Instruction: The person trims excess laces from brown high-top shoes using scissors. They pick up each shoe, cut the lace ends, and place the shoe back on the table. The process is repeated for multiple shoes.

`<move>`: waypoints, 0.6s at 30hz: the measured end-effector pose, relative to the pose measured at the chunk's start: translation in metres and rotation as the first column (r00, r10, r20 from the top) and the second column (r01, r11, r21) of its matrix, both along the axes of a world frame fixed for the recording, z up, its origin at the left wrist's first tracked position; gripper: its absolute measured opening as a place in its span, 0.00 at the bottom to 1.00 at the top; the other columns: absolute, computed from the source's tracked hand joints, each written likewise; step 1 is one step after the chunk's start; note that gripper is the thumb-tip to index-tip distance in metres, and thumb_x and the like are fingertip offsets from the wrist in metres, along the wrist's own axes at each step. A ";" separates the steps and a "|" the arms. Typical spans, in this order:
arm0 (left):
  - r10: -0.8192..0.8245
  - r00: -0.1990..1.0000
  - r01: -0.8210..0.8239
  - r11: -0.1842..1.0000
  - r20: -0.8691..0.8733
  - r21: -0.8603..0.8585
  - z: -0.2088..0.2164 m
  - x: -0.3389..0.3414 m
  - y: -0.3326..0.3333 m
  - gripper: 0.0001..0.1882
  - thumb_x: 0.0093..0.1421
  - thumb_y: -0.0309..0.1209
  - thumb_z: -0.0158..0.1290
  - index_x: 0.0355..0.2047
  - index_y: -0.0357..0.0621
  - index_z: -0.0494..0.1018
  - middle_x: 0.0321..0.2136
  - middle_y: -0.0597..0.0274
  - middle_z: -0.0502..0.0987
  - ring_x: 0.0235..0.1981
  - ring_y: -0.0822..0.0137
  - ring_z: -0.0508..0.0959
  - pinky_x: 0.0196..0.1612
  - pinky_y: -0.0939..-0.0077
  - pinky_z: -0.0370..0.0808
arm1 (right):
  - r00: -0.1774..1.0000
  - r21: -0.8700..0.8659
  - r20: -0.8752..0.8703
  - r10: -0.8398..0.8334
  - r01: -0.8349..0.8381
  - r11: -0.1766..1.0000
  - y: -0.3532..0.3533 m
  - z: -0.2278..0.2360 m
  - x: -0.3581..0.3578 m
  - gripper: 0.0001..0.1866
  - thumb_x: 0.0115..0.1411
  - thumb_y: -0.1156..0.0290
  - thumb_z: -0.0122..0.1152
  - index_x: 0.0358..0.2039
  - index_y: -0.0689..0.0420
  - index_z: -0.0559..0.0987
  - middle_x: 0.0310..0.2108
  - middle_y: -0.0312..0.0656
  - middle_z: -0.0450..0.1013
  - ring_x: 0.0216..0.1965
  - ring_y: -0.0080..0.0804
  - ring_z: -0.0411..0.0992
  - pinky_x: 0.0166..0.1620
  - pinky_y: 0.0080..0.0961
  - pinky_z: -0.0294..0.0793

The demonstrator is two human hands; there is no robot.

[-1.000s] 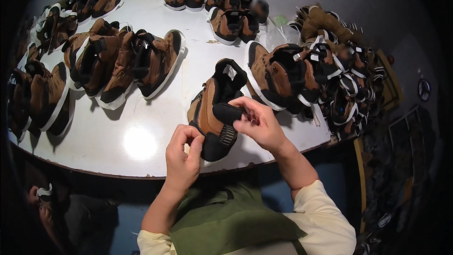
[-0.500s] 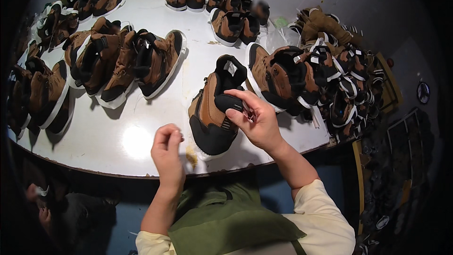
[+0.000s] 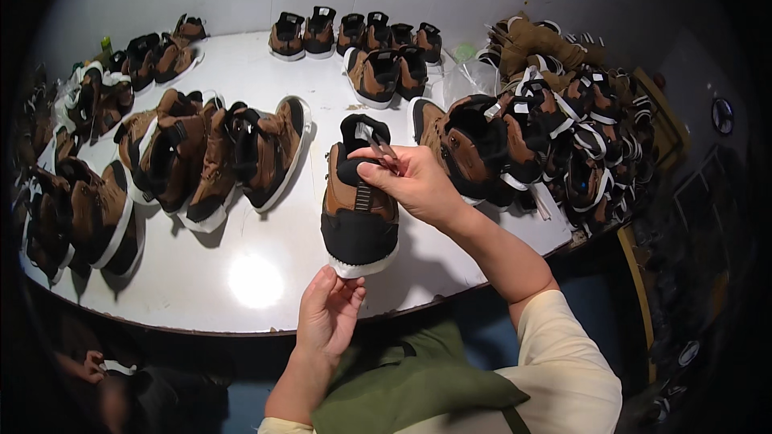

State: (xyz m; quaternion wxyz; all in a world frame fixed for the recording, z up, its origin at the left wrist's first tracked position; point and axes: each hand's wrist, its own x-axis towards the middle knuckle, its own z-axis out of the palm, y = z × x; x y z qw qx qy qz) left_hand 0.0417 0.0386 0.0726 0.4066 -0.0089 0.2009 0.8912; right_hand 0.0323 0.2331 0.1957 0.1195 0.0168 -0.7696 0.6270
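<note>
White table (image 3: pixel 193 293) is the biggest thing & your ref; its front edge bows w/ the lens. Shoe pile (image 3: pixel 567 133) crowds the table's R end, so it's tight that side. Shoe group (image 3: pixel 269 153) takes up its L end; back shoes (image 3: pixel 319 34) line its far edge. Open room: bare strip btwn table ctr & the L group, plus a gap ctr to back. Brown/blk shoe (image 3: pixel 359 233) is at the table's front edge, approx mid, heel twd you; can't tell if it's fully down. Your R hand (image 3: pixel 418 185) comes in over the front edge, elbow bent, thumb & fingers closed on the shoe's padded collar, w/ a slim shiny tool (image 3: pixel 386 157), kind unclear. Your L hand (image 3: pixel 328 313) is at the front edge, fingers curled, thumb & fingertips at the white sole; pinch or touch, can't tell.
</note>
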 end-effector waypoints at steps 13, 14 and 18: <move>0.049 0.994 -0.051 0.999 0.097 0.020 0.009 -0.008 0.013 0.12 0.60 0.36 0.57 0.40 0.43 0.73 0.35 0.63 0.77 0.39 0.67 0.74 0.44 0.71 0.73 | 1.000 0.092 0.008 0.010 -0.011 0.996 0.007 0.004 -0.032 0.13 0.63 0.69 0.58 0.42 0.66 0.80 0.35 0.35 0.76 0.36 0.16 0.71 0.43 0.15 0.71; 0.054 0.994 -0.056 0.998 0.097 0.015 0.010 -0.008 0.013 0.12 0.60 0.36 0.57 0.40 0.43 0.73 0.35 0.63 0.77 0.38 0.67 0.74 0.44 0.71 0.73 | 1.000 0.082 0.006 0.009 -0.009 0.997 0.008 0.004 -0.032 0.13 0.63 0.69 0.58 0.42 0.66 0.80 0.35 0.35 0.76 0.36 0.16 0.71 0.43 0.15 0.71; 0.056 0.992 -0.060 0.998 0.111 0.031 0.013 -0.008 0.016 0.11 0.60 0.36 0.57 0.39 0.44 0.74 0.34 0.63 0.77 0.38 0.67 0.74 0.43 0.71 0.72 | 1.000 0.023 0.010 0.027 -0.027 0.999 0.011 0.002 -0.033 0.13 0.63 0.69 0.58 0.43 0.66 0.79 0.34 0.35 0.76 0.35 0.15 0.71 0.43 0.15 0.71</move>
